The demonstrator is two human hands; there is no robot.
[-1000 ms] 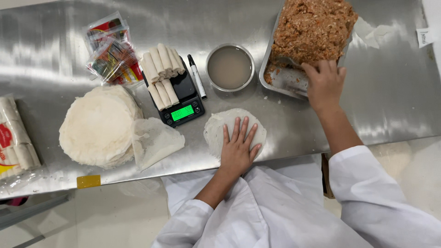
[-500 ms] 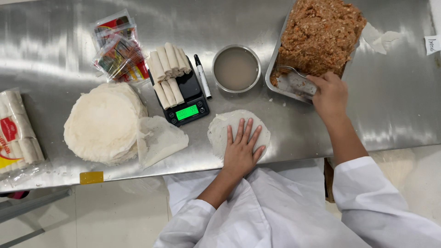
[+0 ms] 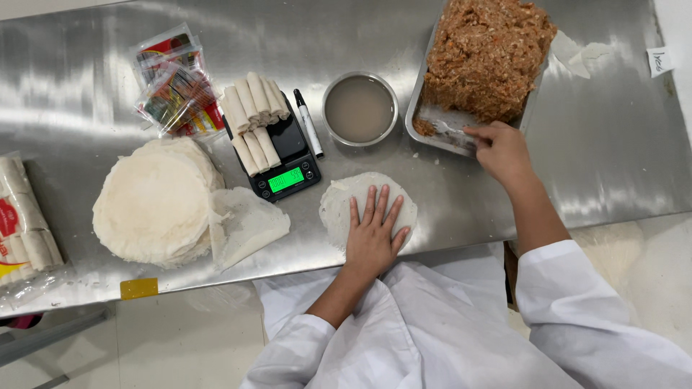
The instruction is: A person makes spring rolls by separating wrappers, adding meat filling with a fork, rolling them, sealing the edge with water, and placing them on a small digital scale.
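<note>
My left hand (image 3: pixel 375 234) lies flat, fingers spread, on a round white wrapper (image 3: pixel 337 205) at the near edge of the steel table (image 3: pixel 86 79). My right hand (image 3: pixel 502 150) is at the near rim of a metal tray (image 3: pixel 417 119) heaped with brown minced filling (image 3: pixel 490 54). Its fingers are pinched on what looks like a metal spoon (image 3: pixel 450 130) lying in the tray's bare corner.
Left of the tray are a steel bowl of cloudy liquid (image 3: pixel 359 108), a black marker (image 3: pixel 308 122) and a black scale (image 3: pixel 288 176) carrying several rolled wraps (image 3: pixel 252 108). Further left are a wrapper stack (image 3: pixel 155 202), a loose wrapper (image 3: pixel 245 223), colourful packets (image 3: pixel 176 90) and bagged rolls (image 3: pixel 21 216).
My right hand has drawn back from over the filling to the tray's near corner. My left hand stays flat on the wrapper. The view has shifted slightly.
</note>
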